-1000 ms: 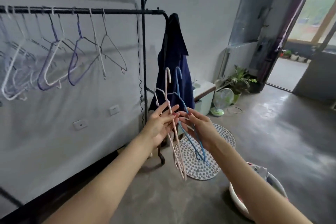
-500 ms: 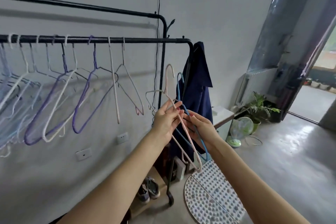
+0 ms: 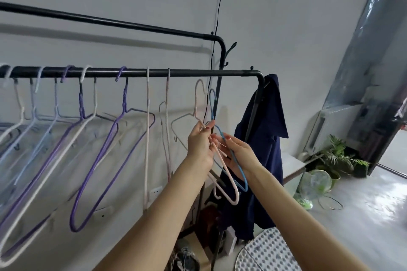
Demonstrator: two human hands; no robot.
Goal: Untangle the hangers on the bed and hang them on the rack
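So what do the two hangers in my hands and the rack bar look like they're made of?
Pink hanger and blue hanger: thin bent wire, apparently with a matte coloured coating, going by the slim rounded outline. Rack bar: probably metal tube, black satin paint with a faint sheen.

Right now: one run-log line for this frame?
phase: separating hangers | left hand: pinching pink hanger | right hand: holding blue hanger | rack rail: above, neither hung

Two hangers [image 3: 229, 174] in both hands, below rack [image 3: 198, 72]
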